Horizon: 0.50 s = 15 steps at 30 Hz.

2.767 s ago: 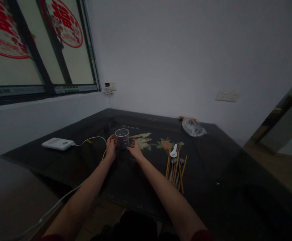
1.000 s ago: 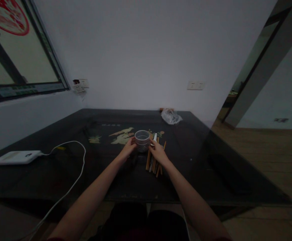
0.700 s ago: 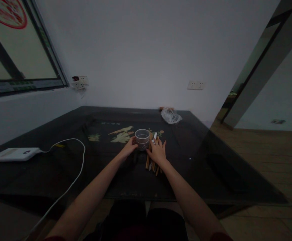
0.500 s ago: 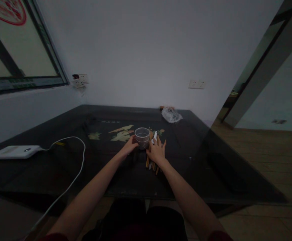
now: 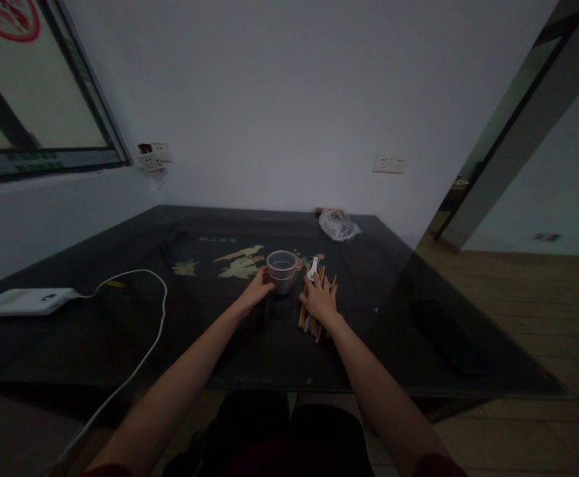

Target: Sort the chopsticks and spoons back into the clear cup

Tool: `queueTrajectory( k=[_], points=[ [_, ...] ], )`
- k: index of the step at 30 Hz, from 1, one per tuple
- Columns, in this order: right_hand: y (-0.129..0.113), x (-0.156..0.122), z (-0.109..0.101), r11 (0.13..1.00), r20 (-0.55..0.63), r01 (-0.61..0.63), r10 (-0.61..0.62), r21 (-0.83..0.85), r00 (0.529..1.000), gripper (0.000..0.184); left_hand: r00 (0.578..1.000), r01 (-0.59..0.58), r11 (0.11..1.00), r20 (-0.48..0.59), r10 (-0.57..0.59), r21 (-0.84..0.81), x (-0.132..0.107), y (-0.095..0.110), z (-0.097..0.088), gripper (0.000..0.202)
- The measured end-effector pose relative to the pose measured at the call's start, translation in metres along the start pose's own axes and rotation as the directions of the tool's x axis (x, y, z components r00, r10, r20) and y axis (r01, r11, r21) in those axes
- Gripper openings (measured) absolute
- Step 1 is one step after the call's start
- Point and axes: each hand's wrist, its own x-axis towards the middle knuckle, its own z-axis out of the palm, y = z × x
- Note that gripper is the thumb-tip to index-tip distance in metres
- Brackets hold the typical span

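A grey utensil holder [image 5: 282, 266], open at the top and dimpled or perforated lower down, stands upright on the dark table [image 5: 250, 344]. My left hand [image 5: 258, 287] curls its fingers and thumb against the holder's left side. To the right lies a loose bunch of wooden chopsticks [image 5: 318, 332], pointing roughly away from me. Spread over them is my right hand [image 5: 320, 298], fingers apart, resting on top and apart from the holder. A white spoon [image 5: 313, 269] pokes out past its fingertips. One silvery handle [image 5: 306, 324] shows among the chopstick ends.
A white power bank [image 5: 24, 302] with a white cable [image 5: 163, 311] lies on the left. Crumpled clear plastic [image 5: 338, 225] rests near the wall at the back. A dark flat object [image 5: 448, 338] lies on the right. The table's front edge runs just before my lap.
My right hand has slid right, away from the holder, and the chopsticks and white spoon have shifted right with it. My left hand stays at the holder. The view has shifted slightly.
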Motion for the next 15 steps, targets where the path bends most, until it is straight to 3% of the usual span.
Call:
queueTrajectory(
  k=[7, 15],
  points=[
    [0.0054, 0.0025, -0.0041, 0.999, 0.042, 0.043, -0.043, -0.014, 0.998, 0.058, 0.999, 0.017, 0.999, -0.033, -0.016, 0.027, 0.0007, 0.0032, 0.0022, 0.061],
    [0.0070, 0.0063, -0.0035, 0.993, 0.089, 0.110, -0.105, -0.054, 0.991, 0.059, 1.000, 0.001, 0.984, 0.005, -0.002, 0.177, -0.0014, 0.0052, 0.0044, 0.064]
  ],
)
